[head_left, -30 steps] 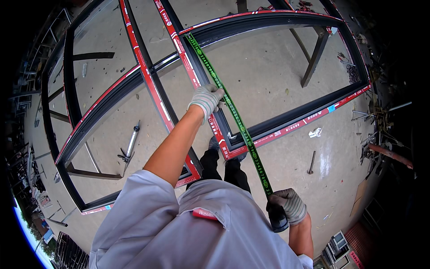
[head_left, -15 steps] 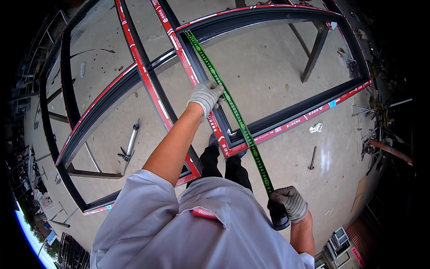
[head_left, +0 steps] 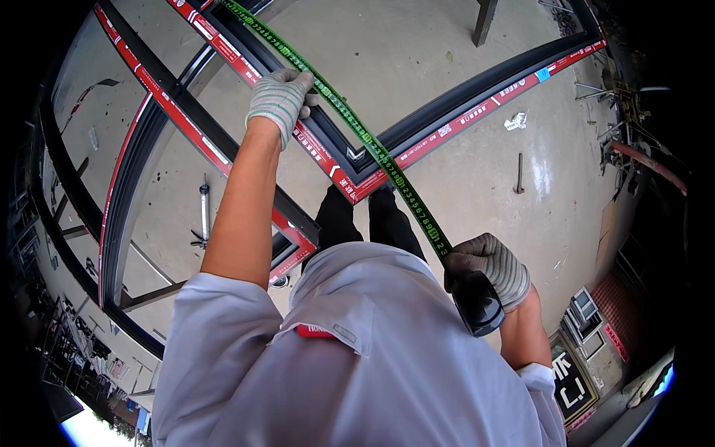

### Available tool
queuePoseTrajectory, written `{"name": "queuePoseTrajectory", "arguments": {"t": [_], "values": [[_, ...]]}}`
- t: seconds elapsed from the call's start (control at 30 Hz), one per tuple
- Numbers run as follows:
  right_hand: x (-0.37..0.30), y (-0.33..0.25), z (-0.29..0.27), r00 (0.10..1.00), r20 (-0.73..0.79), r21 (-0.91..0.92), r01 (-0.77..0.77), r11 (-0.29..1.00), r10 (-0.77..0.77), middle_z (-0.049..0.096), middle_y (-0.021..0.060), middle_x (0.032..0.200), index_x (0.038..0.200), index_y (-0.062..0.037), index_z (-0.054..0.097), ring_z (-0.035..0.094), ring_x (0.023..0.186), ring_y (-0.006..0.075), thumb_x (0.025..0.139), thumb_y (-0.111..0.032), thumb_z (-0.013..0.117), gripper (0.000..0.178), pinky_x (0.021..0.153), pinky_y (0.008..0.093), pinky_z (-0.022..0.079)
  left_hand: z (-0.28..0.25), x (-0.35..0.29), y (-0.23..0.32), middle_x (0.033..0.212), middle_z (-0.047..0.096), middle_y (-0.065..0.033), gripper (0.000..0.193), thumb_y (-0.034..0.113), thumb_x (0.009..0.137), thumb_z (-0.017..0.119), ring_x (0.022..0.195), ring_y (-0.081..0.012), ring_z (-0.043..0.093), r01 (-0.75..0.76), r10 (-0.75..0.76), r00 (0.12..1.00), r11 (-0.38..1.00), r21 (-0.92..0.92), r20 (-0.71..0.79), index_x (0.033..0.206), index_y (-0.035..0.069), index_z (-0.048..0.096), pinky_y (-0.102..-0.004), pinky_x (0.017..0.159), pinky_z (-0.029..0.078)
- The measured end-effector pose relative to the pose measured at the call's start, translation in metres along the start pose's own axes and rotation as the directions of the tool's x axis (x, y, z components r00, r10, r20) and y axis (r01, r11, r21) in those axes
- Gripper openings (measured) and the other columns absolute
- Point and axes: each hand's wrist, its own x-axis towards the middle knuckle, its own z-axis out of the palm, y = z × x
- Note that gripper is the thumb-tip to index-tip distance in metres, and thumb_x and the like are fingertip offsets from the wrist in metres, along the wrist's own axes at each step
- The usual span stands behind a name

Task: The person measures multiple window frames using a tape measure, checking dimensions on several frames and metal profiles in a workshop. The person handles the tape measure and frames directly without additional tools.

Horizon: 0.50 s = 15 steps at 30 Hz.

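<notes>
A long green tape-measure blade (head_left: pixel 346 115) runs slantwise over the inner edge of a dark metal frame (head_left: pixel 462 100) faced with red protective film. My left hand (head_left: pixel 277 106), in a pale striped knit glove, is closed at the frame's side bar, its fingers pinching the blade's edge. The blade passes over the near corner and bends down to a black tape-measure case (head_left: pixel 478 304). Gripping that case is my right hand (head_left: pixel 500 270), gloved in grey stripes, near my right side. The blade's far end lies beyond the picture's upper edge.
Left of me is a second red-filmed frame (head_left: pixel 186 123). A caulking gun (head_left: pixel 203 212) lies on the floor inside it. On the right are a hammer-like tool (head_left: pixel 519 173), crumpled white scrap (head_left: pixel 515 121) and a rusty pipe (head_left: pixel 649 165). A framed dark sign (head_left: pixel 572 381) stands at lower right.
The view has shifted, so the frames sit higher and further left in it. Both hands keep their hold; the right hand and tape case appear higher in the picture.
</notes>
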Motion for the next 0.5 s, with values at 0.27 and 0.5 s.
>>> {"name": "queuePoseTrajectory", "arguments": {"t": [0.27, 0.5], "values": [[0.008, -0.003, -0.007, 1.000, 0.002, 0.035, -0.012, 0.999, 0.012, 0.069, 0.0049, 0.069, 0.083, 0.0040, 0.074, 0.060, 0.060, 0.0093, 0.085, -0.013, 0.068, 0.018, 0.060, 0.0237, 0.049, 0.006, -0.002, 0.004, 0.078, 0.068, -0.0061, 0.034, 0.024, 0.095, 0.067, 0.056, -0.0045, 0.056, -0.033, 0.038, 0.998, 0.991, 0.132, -0.039, 0.116, -0.003, 0.064, -0.0165, 0.046, 0.048], [0.018, -0.002, -0.016, 0.999, 0.037, -0.010, -0.029, 1.000, 0.029, 0.065, 0.0015, 0.065, 0.078, 0.0021, 0.074, 0.056, 0.059, 0.0066, 0.084, -0.013, 0.068, 0.017, 0.057, 0.0229, 0.045, 0.007, 0.004, 0.001, 0.075, 0.068, -0.0035, 0.030, 0.025, 0.097, 0.065, 0.052, -0.0026, 0.050, -0.053, 0.059, 0.997, 0.991, 0.121, -0.050, 0.110, -0.002, 0.065, -0.0161, 0.043, 0.044]]}}
